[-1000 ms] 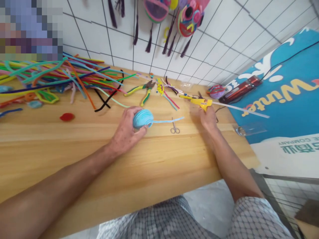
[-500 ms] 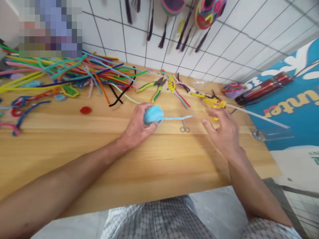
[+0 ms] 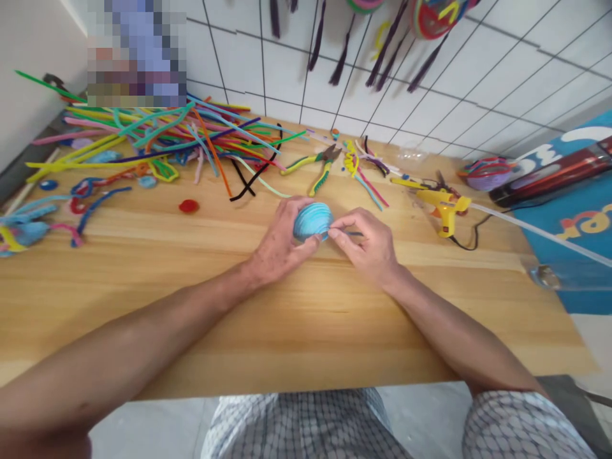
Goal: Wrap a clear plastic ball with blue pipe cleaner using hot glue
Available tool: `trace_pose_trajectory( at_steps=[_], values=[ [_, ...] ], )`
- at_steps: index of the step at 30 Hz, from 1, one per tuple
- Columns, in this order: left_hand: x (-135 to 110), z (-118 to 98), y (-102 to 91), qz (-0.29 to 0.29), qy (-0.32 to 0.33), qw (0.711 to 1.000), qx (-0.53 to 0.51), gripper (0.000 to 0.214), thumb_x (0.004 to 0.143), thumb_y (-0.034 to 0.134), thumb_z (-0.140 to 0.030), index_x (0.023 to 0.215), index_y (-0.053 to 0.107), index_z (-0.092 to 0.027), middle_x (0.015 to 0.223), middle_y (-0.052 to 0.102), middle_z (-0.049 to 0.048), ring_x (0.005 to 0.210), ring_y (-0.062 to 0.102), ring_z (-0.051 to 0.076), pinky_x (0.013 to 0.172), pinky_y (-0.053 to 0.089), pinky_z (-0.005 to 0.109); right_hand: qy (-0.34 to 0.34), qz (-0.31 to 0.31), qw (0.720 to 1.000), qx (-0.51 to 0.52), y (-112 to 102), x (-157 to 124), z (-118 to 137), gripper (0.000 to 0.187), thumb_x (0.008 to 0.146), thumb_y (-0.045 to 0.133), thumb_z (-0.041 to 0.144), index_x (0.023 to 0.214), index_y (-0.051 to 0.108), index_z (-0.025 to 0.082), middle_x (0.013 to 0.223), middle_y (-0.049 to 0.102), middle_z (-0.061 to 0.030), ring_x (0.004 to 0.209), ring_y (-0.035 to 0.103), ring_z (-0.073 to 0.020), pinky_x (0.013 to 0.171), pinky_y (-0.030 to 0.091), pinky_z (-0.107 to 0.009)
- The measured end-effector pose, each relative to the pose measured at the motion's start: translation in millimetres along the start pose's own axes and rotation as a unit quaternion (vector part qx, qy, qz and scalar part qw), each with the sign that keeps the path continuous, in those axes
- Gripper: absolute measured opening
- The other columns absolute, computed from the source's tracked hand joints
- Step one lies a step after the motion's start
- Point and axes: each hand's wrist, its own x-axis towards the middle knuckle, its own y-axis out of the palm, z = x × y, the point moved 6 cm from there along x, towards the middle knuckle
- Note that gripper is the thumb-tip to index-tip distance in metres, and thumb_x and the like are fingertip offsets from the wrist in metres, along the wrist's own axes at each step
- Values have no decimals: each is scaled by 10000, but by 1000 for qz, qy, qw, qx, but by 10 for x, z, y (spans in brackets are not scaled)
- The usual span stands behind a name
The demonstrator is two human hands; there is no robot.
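Note:
My left hand (image 3: 284,245) is wrapped round a light-blue ball (image 3: 313,220) coiled in fuzzy stem, holding it just above or on the table. My right hand (image 3: 366,242) has thumb and forefinger pinched at the ball's lower right side, on the loose end of the light-blue pipe cleaner (image 3: 326,234). Most of that end is covered by the fingers. The small scissors seen earlier are now largely hidden by my right hand. Beyond the ball lie green-and-yellow pliers (image 3: 321,167) with their handles spread.
A heap of coloured pipe cleaners (image 3: 191,137) covers the back left. A red disc (image 3: 189,206) lies left of my hands. To the right are a yellow glue gun (image 3: 444,207) with a clear glue stick (image 3: 540,229) and a dark red cylinder (image 3: 554,172). A tiled wall (image 3: 306,64) stands behind.
My right hand has come left from near the glue gun and closed on the pipe cleaner end beside the ball. My left hand keeps hold of the ball. The view has shifted.

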Motion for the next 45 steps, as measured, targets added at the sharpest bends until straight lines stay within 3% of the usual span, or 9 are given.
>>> trace_pose_trajectory(
  at_steps=[8, 15, 28, 45],
  values=[
    [17, -65, -23, 24, 8, 999, 23, 566, 986, 669, -359, 1495, 447, -251, 1478, 565, 147, 1426, 541, 312, 1211, 473, 542, 129, 21, 981, 143, 102, -7, -167, 133, 948, 729, 370, 916, 720, 241, 861, 748, -4, 796, 687, -170, 745, 574, -310],
    [19, -75, -22, 44, 0, 999, 14, 556, 995, 648, -380, 1500, 451, -259, 1482, 571, 137, 1412, 549, 306, 1199, 487, 530, 175, 22, 963, 204, 150, -8, -249, 240, 892, 786, 463, 893, 706, 236, 816, 733, 6, 759, 668, -163, 739, 574, -316],
    [-20, -73, 2, 57, -9, 998, -12, 550, 1045, 610, -455, 1515, 464, -211, 1495, 562, 159, 1430, 550, 292, 1231, 466, 491, 183, 6, 960, 212, 137, -10, -164, 158, 863, 765, 368, 847, 688, 231, 736, 684, 27, 673, 606, -138, 624, 500, -281],
    [-43, -24, 47, 91, -14, 996, -2, 625, 1093, 499, -498, 1644, 358, -239, 1615, 482, 166, 1537, 437, 332, 1305, 365, 585, 156, -10, 971, 179, 102, -19, -88, 127, 880, 751, 328, 839, 704, 217, 722, 688, 22, 654, 586, -130, 619, 487, -271]
  ],
)
